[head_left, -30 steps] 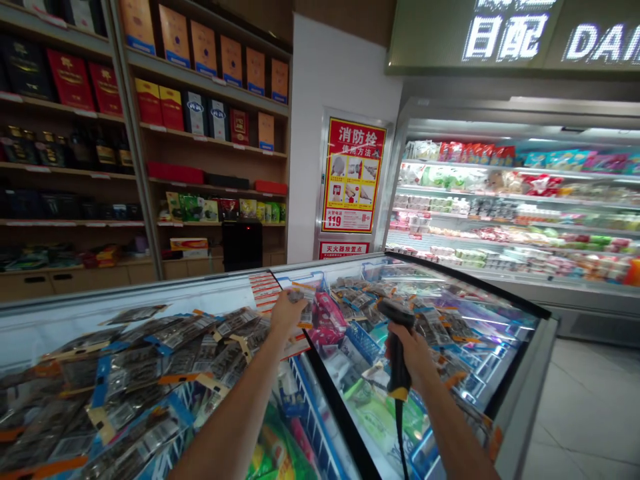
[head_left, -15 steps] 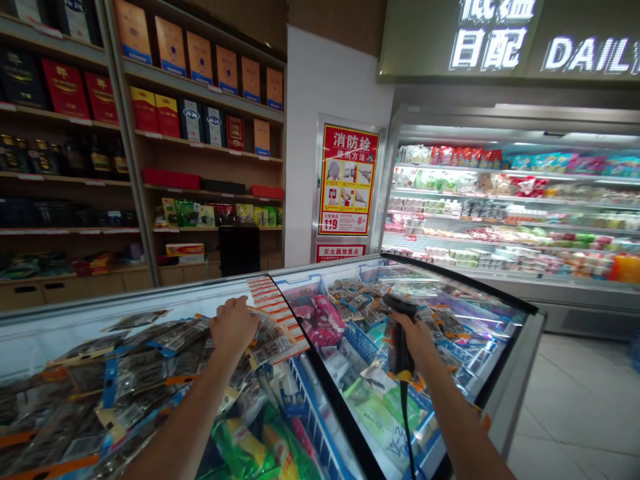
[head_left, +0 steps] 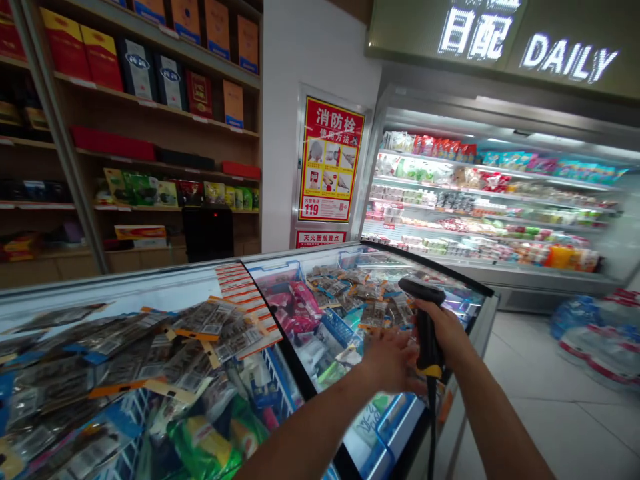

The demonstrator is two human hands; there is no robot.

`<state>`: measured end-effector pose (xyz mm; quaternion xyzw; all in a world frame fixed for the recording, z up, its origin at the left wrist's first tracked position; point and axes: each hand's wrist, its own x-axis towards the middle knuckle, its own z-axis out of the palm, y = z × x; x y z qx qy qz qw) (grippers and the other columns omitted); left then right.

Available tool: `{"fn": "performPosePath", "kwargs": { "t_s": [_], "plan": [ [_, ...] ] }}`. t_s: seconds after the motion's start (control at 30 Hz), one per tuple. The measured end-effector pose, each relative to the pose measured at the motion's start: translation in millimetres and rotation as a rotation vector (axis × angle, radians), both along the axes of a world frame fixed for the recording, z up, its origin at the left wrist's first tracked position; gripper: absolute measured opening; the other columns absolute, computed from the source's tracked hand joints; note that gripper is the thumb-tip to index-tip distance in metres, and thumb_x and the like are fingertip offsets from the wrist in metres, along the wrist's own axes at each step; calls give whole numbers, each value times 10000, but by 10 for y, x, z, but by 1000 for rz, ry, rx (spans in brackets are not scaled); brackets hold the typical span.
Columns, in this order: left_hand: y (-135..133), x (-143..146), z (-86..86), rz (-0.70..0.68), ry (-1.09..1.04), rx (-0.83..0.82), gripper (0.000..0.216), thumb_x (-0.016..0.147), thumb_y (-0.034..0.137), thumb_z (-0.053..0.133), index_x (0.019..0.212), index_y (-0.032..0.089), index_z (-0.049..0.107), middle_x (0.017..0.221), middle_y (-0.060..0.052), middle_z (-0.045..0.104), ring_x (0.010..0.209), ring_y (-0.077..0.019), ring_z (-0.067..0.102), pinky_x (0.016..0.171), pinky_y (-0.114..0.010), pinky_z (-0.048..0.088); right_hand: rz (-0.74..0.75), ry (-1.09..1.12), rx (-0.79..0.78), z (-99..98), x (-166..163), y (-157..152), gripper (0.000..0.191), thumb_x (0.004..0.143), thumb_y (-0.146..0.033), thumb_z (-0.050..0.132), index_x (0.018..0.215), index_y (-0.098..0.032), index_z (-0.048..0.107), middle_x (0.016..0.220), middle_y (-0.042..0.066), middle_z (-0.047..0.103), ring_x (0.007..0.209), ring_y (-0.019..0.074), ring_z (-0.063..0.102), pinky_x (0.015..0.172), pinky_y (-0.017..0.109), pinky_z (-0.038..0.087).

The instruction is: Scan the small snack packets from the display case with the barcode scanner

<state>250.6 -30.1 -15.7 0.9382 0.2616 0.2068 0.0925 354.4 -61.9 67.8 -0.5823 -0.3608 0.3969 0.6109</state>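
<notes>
gripping scanner [head_left: 427, 337] upright: right hand [head_left: 444, 328]

On the left, wooden shelving [head_left: 150, 120] carries orange-and-blue boxes [head_left: 185, 20], red-and-yellow boxes [head_left: 103, 60], a long red box [head_left: 114, 143] and green pouches [head_left: 140, 189], with a black box [head_left: 207, 235] showing a small red light near its foot. A red-and-yellow poster [head_left: 330, 160] reading "119" hangs on the white wall [head_left: 283, 100] beside it. At right, a lit sign [head_left: 500, 53] reading "DAILY" tops a refrigerated display [head_left: 520, 279] of packaged goods, and plastic-wrapped bundles [head_left: 600, 353] rest on the tiled floor [head_left: 540, 427].
</notes>
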Motion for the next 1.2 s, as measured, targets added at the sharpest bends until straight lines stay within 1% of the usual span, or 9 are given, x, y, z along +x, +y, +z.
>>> {"fn": "performPosePath", "kwargs": {
  "t_s": [0.07,0.17,0.3,0.43,0.6,0.7,0.83,0.97,1.2],
  "plan": [
    [6,81,-56,-61,52,-5,708,674,661,464,1265,275,412,1401,-85,326,1300,-324,196,1012,-579,84,-22,1,-9,26,82,-46,218,644,-361,621,698,-156,572,450,-17,568,343,119,489,307,226,368],
    [185,-58,-75,36,70,-63,593,670,639,495,1152,296,525,1350,-78,409,1290,-322,226,1011,-580,47,-32,4,8,36,110,-62,216,649,-355,621,716,-156,574,455,-18,569,347,119,495,310,222,370],
    [500,-587,-20,219,-82,-126,429,621,533,628,986,307,621,1273,-60,492,1252,-323,295,1027,-526,92,11,-17,14,-6,-23,4,183,660,-326,612,656,-156,545,452,-8,569,342,116,500,314,217,366],
    [550,-1051,98,308,-247,-53,256,754,391,535,955,263,628,1155,-63,563,1136,-246,436,984,-407,263,113,-3,12,-83,-234,103,201,668,-341,603,640,-154,535,438,-14,551,336,111,493,312,212,358],
    [465,-1301,197,793,-232,-76,215,675,336,597,781,152,636,876,-161,615,950,-329,538,792,-431,396,177,71,7,-169,-516,181,190,678,-343,585,685,-161,529,444,-27,552,335,107,493,310,206,362],
    [512,-1394,153,935,-260,-180,248,489,310,725,643,155,607,826,-168,629,914,-363,557,773,-439,401,216,94,4,-225,-689,210,185,680,-340,576,680,-161,528,440,-26,551,333,107,490,303,203,354],
    [683,-1474,57,906,-419,-377,245,362,163,737,447,183,508,566,-62,598,755,-304,605,696,-367,421,264,89,-6,-273,-866,235,180,674,-323,579,630,-155,532,412,-20,540,310,104,474,294,203,343],
    [843,-1574,66,777,-580,-628,202,419,117,680,392,189,493,361,25,459,533,-198,562,560,-285,400,303,96,-7,-227,-990,270,175,675,-318,572,610,-161,528,406,-23,538,308,103,469,287,200,334],
    [925,-1796,140,651,-1356,-1008,155,570,190,657,696,170,569,619,5,603,564,-123,567,551,-243,434,397,144,-35,-179,-1320,310,192,691,-352,553,647,-167,528,421,-24,541,305,102,469,288,199,344]
  ]
}}
